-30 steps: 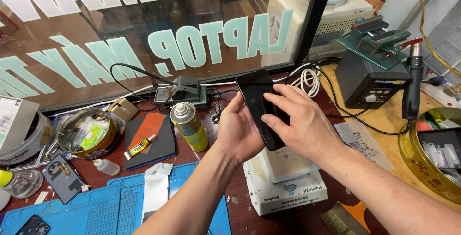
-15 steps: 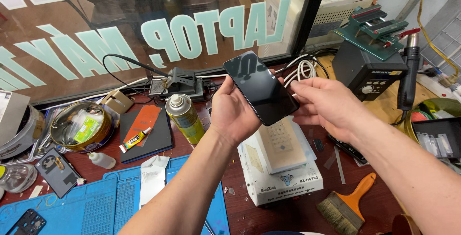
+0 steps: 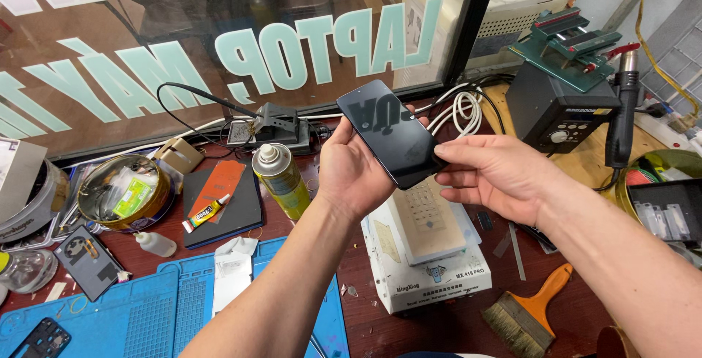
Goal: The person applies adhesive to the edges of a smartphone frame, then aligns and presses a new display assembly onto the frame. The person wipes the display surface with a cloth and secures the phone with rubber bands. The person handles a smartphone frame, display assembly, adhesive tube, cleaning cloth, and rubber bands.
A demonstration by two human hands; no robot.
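We are seeing little free room on the worktop: a spray can is standing just left of our left hand, a white box is lying beneath both hands, a brush is lying right of it, and a bare strip is lying between box and blue mat.
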